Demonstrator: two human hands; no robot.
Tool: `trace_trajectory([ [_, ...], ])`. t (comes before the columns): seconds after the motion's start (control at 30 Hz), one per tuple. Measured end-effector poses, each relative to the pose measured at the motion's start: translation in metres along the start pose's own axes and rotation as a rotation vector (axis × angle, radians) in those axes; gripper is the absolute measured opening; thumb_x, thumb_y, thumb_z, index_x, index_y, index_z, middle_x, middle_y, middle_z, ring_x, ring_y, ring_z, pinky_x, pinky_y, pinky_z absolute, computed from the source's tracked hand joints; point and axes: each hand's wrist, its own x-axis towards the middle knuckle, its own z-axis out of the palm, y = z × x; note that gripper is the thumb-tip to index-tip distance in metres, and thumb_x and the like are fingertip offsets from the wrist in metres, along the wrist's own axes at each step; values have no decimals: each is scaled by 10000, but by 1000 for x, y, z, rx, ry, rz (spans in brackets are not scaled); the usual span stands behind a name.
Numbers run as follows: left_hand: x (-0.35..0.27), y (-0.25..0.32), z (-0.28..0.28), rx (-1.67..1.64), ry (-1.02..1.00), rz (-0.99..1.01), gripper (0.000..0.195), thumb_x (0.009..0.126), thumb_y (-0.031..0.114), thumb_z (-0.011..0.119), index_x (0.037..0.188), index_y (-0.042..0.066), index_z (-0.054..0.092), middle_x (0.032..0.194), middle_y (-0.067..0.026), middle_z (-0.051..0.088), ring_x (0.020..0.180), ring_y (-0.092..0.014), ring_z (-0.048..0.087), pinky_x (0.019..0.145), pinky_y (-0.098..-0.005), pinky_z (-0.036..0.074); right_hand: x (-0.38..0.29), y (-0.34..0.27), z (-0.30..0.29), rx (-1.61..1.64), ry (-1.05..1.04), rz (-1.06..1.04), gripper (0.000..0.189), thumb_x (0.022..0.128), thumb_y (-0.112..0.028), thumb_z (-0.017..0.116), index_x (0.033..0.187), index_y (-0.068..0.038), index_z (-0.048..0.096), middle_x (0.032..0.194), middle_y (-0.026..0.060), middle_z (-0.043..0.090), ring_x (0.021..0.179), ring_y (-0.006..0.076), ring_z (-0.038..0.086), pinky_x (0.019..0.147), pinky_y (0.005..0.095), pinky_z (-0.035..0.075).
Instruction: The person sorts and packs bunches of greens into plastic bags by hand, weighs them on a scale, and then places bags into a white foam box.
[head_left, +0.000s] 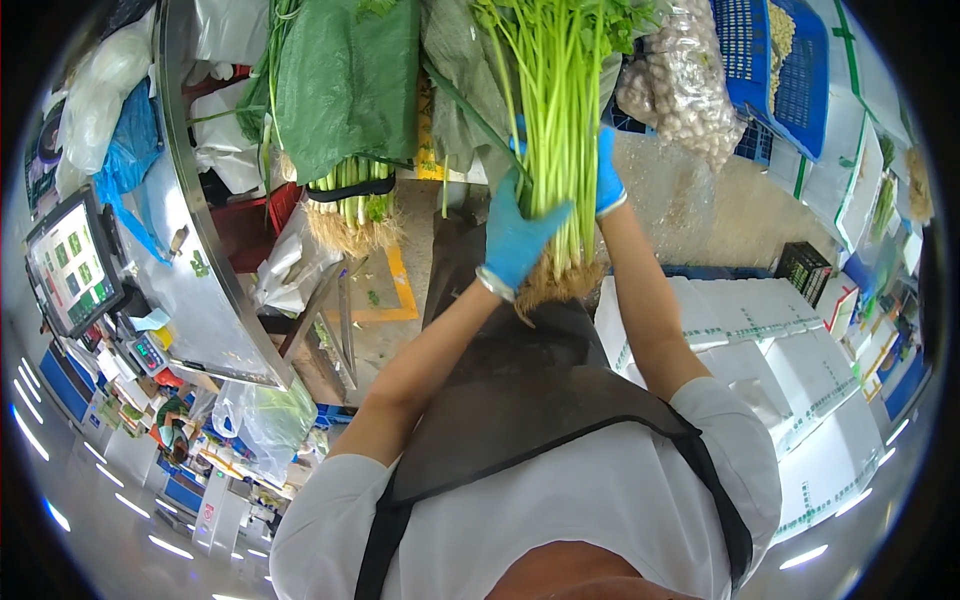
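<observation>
A large bunch of leafy celery (562, 142) is upright in front of my apron, its green stalks long and its tangled brown roots (559, 285) at the lower end. My left hand (519, 236), in a blue glove, grips the lower stalks from the left, thumb across the front. Also gloved in blue, my right hand (609, 180) reaches around the bunch from the right and holds it. Part of that hand is hidden behind the stalks. Left of the bunch, rooted green stalks (352, 180) bound by a black band poke out of a green woven sack (349, 90).
A bagged mass of garlic bulbs (686, 82) and a blue plastic basket (799, 105) are at the upper right. White foam boxes (739, 322) stack beside my right arm. A steel counter (202, 315) with a touchscreen (73, 262) borders the left. Someone (172, 427) is in the background.
</observation>
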Motion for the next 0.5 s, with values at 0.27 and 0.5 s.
trace_trajectory([
  [0.27, -61, 50, -9, 579, -95, -32, 1044, 651, 365, 834, 1415, -38, 247, 1097, -238, 524, 880, -377, 586, 832, -425, 481, -17, 14, 73, -53, -114, -54, 1163, 661, -873, 456, 1529, -184, 104, 1566, 68, 190, 1375, 360, 309, 1008, 558, 407],
  [0.5, -87, 102, -44, 693, -167, 127, 1066, 695, 344, 780, 1484, 35, 133, 1093, -268, 543, 1013, -427, 550, 846, -442, 475, -29, 0, 143, -39, -158, -115, 1074, 720, -641, 686, 1524, -179, 143, 1250, 92, 574, 1066, 274, 583, 954, 495, 465],
])
